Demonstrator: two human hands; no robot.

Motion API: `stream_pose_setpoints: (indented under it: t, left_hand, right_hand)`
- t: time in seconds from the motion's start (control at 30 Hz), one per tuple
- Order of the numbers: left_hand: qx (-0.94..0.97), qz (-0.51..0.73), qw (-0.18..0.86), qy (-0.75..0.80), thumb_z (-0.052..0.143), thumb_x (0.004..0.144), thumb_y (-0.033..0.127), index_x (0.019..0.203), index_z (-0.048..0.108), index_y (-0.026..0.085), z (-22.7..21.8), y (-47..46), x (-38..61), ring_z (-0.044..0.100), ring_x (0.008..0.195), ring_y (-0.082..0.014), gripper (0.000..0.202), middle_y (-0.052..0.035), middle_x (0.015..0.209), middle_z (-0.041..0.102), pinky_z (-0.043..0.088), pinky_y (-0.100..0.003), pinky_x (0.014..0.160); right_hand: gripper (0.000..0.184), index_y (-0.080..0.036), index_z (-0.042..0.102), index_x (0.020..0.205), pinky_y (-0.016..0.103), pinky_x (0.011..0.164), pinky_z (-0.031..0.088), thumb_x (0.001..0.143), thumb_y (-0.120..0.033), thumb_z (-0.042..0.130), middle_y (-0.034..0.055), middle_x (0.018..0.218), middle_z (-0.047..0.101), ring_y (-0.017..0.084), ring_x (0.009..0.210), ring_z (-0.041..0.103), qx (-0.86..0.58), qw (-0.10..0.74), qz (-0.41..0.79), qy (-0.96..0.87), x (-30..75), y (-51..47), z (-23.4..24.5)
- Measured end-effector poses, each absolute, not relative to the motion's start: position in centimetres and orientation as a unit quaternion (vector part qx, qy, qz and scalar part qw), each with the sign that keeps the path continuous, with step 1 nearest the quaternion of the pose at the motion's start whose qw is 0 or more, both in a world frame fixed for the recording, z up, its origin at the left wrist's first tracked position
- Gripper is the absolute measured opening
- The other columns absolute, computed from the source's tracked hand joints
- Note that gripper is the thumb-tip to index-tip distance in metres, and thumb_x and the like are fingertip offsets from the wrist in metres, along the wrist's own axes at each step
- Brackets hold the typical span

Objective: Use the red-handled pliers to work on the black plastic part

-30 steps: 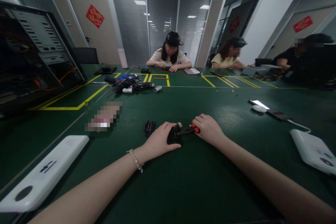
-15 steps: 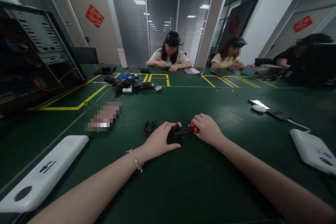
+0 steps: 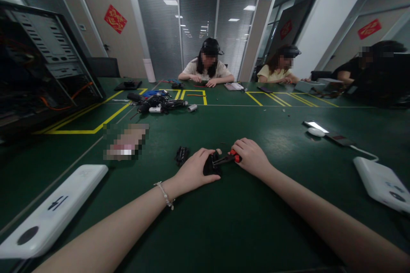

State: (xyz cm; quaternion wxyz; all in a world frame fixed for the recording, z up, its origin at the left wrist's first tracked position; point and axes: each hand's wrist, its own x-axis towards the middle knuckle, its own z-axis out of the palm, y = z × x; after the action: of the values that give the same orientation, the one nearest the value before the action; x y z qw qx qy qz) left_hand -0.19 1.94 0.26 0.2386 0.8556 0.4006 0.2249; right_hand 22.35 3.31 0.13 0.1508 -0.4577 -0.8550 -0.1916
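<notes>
On the green table [image 3: 205, 230], my left hand [image 3: 194, 168] is closed around a small black part [image 3: 212, 167], thumb on the near side and fingers on the far side. Its exact kind cannot be made out. My right hand [image 3: 251, 153] grips the red handles of a pair of needle-nose pliers [image 3: 228, 159]. The plier jaws point left and reach the black part. Just beyond the part lies a small pale piece [image 3: 219, 151]. Another dark, ridged part [image 3: 182, 155] rests to the left of my left hand.
White power banks lie at left [image 3: 57, 209] and right [image 3: 381, 183]. A phone [image 3: 315, 126] lies at the right. Bundled cables [image 3: 156, 103] sit farther back, and an open computer case [image 3: 48, 59] stands at left. Co-workers, one opposite [image 3: 206, 66], sit across the table.
My right hand and the pliers have shifted very slightly left, toward the black part. My left hand keeps its hold in nearly the same place.
</notes>
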Motion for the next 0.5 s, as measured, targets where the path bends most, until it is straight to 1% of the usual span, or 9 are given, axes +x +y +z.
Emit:
stream_pose_setpoints:
  t: [0.17,0.5]
  left_hand:
    - [0.857,0.228,0.236,0.398,0.063,0.065,0.043,0.116,0.04,0.024,0.4,1.91,-0.12,0.047,0.102,-0.0245,0.06,-0.0055,0.115,0.045,0.039,-0.039,0.088]
    - [0.855,0.222,0.24,0.404,0.062,0.065,0.045,0.116,0.039,0.025,0.52,1.83,-0.14,0.047,0.103,-0.0238,0.06,-0.0045,0.116,0.045,0.04,-0.038,0.087]
  right_hand:
    - [0.011,-0.016,0.056,0.08,0.031,0.071,0.035,0.071,-0.02,0.051,0.0073,0.084,0.057,0.019,0.079,0.047,-0.453,0.15,-0.196,-0.857,22.35,3.46,0.0]
    - [0.01,-0.016,0.056,0.08,0.029,0.068,0.034,0.071,-0.019,0.052,0.006,0.083,0.057,0.018,0.078,0.046,-0.46,0.124,-0.204,-0.855,22.33,3.45,0.03]
